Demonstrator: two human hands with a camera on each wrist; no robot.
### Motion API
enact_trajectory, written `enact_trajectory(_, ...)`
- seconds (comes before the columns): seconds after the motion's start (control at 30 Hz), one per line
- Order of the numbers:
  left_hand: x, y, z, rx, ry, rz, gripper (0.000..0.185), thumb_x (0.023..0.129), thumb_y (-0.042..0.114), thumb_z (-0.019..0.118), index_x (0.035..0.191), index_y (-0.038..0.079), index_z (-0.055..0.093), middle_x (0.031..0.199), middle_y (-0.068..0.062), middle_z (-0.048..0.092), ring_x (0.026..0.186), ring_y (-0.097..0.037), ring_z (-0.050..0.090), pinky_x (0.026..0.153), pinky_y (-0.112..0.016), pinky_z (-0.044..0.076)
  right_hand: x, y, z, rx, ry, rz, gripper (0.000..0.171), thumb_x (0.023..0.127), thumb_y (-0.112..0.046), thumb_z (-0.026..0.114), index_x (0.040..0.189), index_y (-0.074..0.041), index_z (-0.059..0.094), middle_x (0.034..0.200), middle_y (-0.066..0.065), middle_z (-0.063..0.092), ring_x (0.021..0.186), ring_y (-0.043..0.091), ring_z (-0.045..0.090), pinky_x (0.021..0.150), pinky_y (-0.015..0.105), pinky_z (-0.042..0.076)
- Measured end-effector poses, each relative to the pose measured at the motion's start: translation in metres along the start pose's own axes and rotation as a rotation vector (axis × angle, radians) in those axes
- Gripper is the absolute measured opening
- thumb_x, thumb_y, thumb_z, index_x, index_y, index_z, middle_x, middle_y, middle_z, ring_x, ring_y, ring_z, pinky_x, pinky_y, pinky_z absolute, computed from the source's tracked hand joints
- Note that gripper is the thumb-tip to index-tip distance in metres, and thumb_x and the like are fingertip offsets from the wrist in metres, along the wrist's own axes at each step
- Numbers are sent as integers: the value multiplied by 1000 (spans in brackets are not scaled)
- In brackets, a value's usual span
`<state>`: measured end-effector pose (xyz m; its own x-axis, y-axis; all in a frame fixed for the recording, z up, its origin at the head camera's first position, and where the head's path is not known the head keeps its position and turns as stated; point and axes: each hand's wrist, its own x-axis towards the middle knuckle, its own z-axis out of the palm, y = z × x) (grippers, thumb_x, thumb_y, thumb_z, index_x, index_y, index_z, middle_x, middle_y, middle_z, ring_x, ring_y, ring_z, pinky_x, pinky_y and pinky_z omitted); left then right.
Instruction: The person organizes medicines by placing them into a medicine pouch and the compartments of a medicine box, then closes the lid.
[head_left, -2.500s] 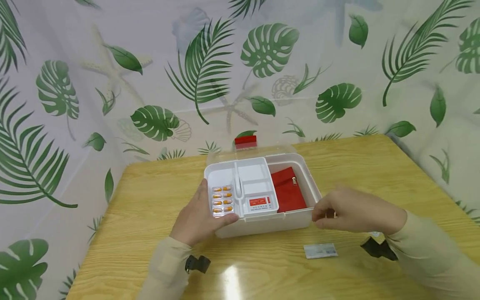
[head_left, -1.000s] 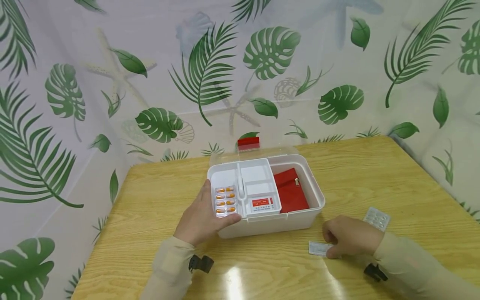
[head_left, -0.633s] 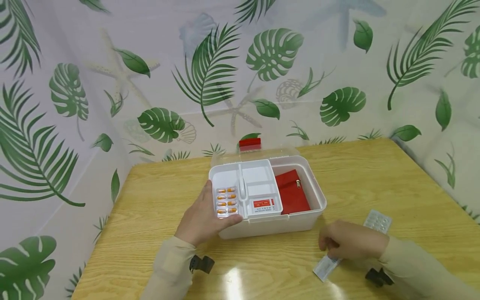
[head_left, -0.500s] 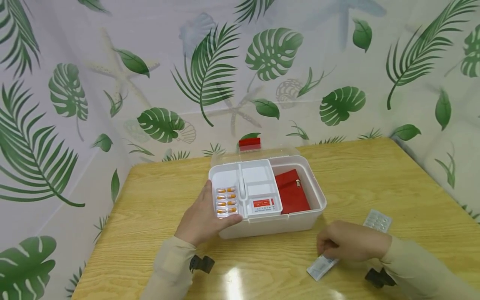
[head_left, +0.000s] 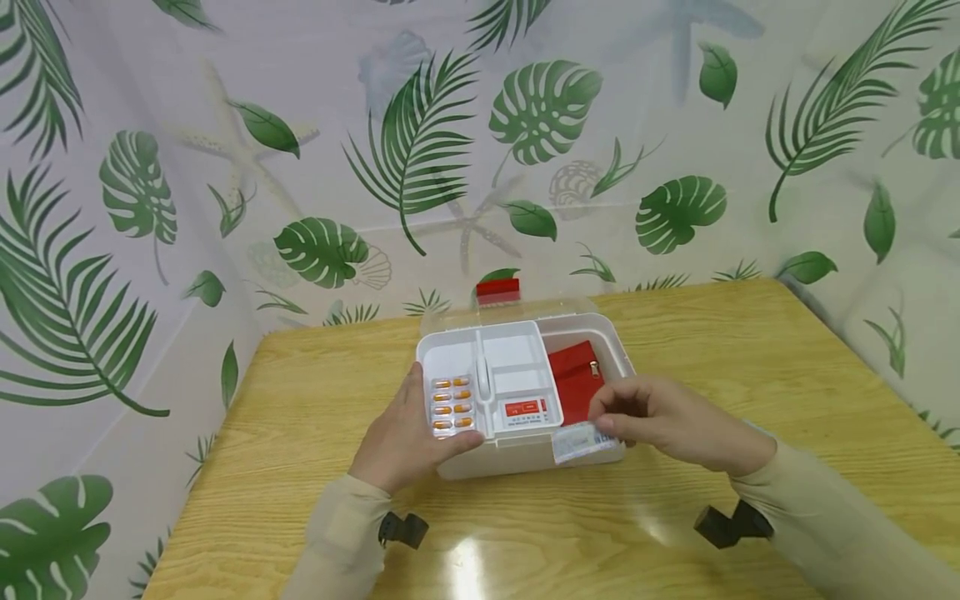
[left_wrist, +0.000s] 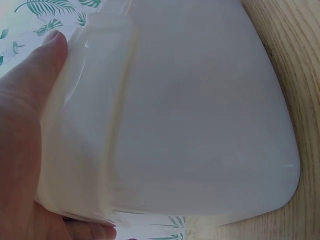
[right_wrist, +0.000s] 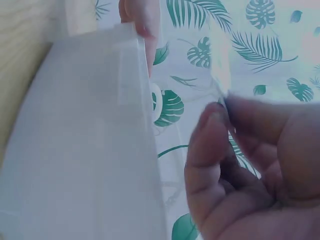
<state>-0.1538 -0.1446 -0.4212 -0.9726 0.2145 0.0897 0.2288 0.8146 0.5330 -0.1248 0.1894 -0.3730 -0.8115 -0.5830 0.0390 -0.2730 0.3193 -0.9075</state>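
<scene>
A white plastic medicine box (head_left: 517,458) stands on the table with its clear lid tipped back. My left hand (head_left: 397,433) grips its left front corner, thumb over the front rim. In the left wrist view, the thumb and fingers of the left hand (left_wrist: 22,125) lie round the box's side (left_wrist: 200,110). Just in front of the box's right part, my right hand (head_left: 660,417) pinches a small flat whitish packet (head_left: 576,444) between thumb and forefinger. The right wrist view shows the packet (right_wrist: 220,60) upright and blurred above the fingertips. Its print is unreadable.
The box's white tray (head_left: 506,342) holds a blister pack of orange capsules (head_left: 452,404) and a red-and-white packet (head_left: 525,410). A red zip pouch (head_left: 573,379) lies in the deep compartment. Leaf-patterned cloth (head_left: 450,125) hangs behind the wooden table (head_left: 337,358).
My right hand has picked the packet up off the table and carried it left and up to the box's front. The left hand has stayed on the box corner.
</scene>
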Motion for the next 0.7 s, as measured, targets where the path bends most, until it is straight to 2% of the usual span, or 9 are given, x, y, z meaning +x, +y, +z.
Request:
enact_trajectory(0.13, -2, -1, 2, 0, 1, -6, 135, 58, 86, 61, 154, 8, 8, 155, -7, 27, 114, -21, 52, 86, -43, 49, 20, -7, -1, -14, 126, 93, 17, 93, -16, 65, 104, -5, 57, 84, 14, 59, 69, 23, 57, 59, 28, 51)
enact_trajectory(0.23, -3, -2, 3, 6, 5, -4, 134, 58, 86, 61, 154, 8, 9, 156, -7, 25, 117, -22, 51, 88, -43, 49, 35, -10, -3, -32, 174, 124, 19, 92, -13, 66, 105, -3, 56, 83, 14, 59, 69, 24, 58, 62, 28, 53)
enact_trajectory(0.43, -4, -3, 5, 5, 18, 22, 133, 60, 84, 62, 154, 7, 9, 153, -7, 30, 111, -21, 54, 84, -41, 50, 59, -14, -8, -180, 170, 118, 21, 91, -8, 65, 110, -1, 60, 92, 9, 64, 81, 22, 61, 71, 28, 54)
enact_trajectory(0.57, -3, -3, 7, -3, 26, 33, 131, 60, 83, 64, 154, 8, 10, 147, -5, 37, 104, -18, 55, 79, -38, 51, 74, -13, -10, -282, 167, 135, 17, 89, -8, 67, 105, -3, 64, 89, 6, 65, 80, 20, 58, 69, 27, 51)
enact_trajectory(0.7, -3, -4, 8, -6, 25, 29, 132, 59, 83, 64, 154, 9, 10, 147, -4, 37, 107, -19, 54, 82, -39, 50, 87, -11, -9, -321, 148, 148, 9, 88, -6, 68, 96, -6, 68, 81, 5, 64, 74, 18, 57, 65, 27, 50)
